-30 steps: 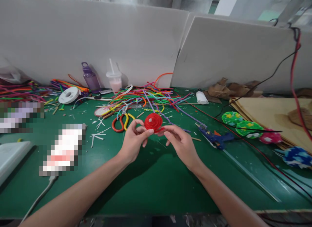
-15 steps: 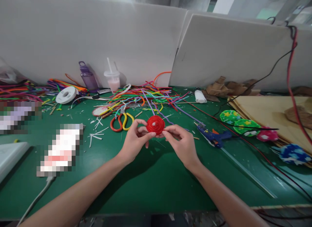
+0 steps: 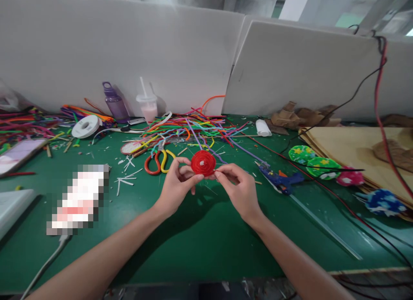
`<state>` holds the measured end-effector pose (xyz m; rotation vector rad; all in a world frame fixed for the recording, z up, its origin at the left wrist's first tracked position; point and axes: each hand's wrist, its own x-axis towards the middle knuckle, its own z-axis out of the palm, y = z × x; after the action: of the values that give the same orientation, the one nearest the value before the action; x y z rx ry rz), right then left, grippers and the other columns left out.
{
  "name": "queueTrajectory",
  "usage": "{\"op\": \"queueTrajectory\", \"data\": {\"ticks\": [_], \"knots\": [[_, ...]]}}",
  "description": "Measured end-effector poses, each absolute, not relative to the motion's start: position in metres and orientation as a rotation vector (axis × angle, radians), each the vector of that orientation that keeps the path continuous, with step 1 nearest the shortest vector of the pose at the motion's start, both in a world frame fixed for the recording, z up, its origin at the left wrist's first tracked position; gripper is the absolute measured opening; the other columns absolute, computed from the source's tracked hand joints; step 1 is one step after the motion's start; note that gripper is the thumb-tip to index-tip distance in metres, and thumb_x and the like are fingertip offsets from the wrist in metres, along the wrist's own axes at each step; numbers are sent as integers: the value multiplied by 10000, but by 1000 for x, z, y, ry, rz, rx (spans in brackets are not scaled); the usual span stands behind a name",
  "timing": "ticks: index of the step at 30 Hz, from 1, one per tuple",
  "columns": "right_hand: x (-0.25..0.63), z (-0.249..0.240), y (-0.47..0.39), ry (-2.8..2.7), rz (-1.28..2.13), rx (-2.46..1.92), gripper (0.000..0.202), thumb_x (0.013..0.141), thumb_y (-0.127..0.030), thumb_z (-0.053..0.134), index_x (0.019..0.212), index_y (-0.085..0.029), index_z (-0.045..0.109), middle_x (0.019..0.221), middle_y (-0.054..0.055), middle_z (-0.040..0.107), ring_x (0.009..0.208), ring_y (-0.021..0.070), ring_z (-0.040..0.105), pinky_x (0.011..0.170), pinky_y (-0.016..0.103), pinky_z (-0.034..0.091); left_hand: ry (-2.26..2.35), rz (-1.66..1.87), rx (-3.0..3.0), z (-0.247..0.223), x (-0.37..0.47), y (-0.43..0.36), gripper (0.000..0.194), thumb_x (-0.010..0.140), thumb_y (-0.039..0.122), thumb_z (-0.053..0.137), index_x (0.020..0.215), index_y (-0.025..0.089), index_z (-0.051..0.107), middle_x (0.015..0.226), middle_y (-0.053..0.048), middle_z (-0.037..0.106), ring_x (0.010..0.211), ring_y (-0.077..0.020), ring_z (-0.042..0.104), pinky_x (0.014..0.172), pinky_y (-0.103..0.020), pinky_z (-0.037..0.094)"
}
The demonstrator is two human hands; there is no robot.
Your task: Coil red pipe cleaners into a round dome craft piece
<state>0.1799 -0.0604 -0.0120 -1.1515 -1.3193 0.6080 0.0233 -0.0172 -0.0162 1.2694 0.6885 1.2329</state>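
Observation:
A round red coil of fuzzy stem (image 3: 206,157) with a small pale centre is held up above the green table. My left hand (image 3: 179,184) grips its left and lower edge between thumb and fingers. At the lower right edge, my right hand (image 3: 240,188) pinches the coil with thumb and index finger. Scissors with a red and a yellow handle (image 3: 152,165) lie just behind my left hand. Beyond the coil spreads a pile of colourful pipe cleaners (image 3: 193,128).
A blue glue gun (image 3: 281,179) with a long clear stick lies right, beside green, pink and blue fuzzy pieces (image 3: 324,167). A purple bottle (image 3: 115,104), pink drink cup (image 3: 148,108) and white spool (image 3: 85,127) stand or lie behind. Cables cross the right side.
The view has shifted slightly, so most things appear a little further left. Both hands keep their hold on the red coil, which shows almost the same face.

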Motion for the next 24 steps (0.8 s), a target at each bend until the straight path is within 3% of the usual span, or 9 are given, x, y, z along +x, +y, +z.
{"op": "queueTrajectory", "data": {"ticks": [5, 11, 18, 24], "knots": [[179, -14, -60, -1403, 473, -1154, 49, 840, -218, 588, 808, -209, 624, 765, 10, 691, 728, 169, 679, 692, 286, 531, 703, 1247, 1256, -17, 24, -17, 407, 690, 208, 763, 890, 217, 409, 649, 59, 645, 596, -128, 654, 370, -152, 456], [177, -17, -59, -1507, 256, -1191, 15, 830, -219, 605, 816, -214, 604, 762, 10, 690, 704, 162, 651, 693, 292, 514, 741, 1284, 1228, -18, 26, -20, 414, 662, 205, 783, 868, 215, 424, 613, 76, 614, 502, -93, 598, 386, -166, 478], [179, -16, -58, -1652, -137, -1110, 156, 852, -130, 537, 731, -220, 577, 722, 37, 609, 730, 183, 567, 706, 348, 474, 771, 1258, 1239, -19, 31, -25, 420, 652, 251, 792, 845, 222, 421, 630, 50, 645, 491, -112, 607, 346, -167, 452], [182, -22, -57, -1859, -423, -1093, 271, 863, -94, 532, 624, -220, 548, 641, 34, 562, 637, 167, 491, 614, 319, 412, 810, 1268, 1148, -17, 33, -28, 411, 635, 236, 792, 825, 210, 429, 567, 81, 581, 487, -104, 594, 351, -161, 440]]}}
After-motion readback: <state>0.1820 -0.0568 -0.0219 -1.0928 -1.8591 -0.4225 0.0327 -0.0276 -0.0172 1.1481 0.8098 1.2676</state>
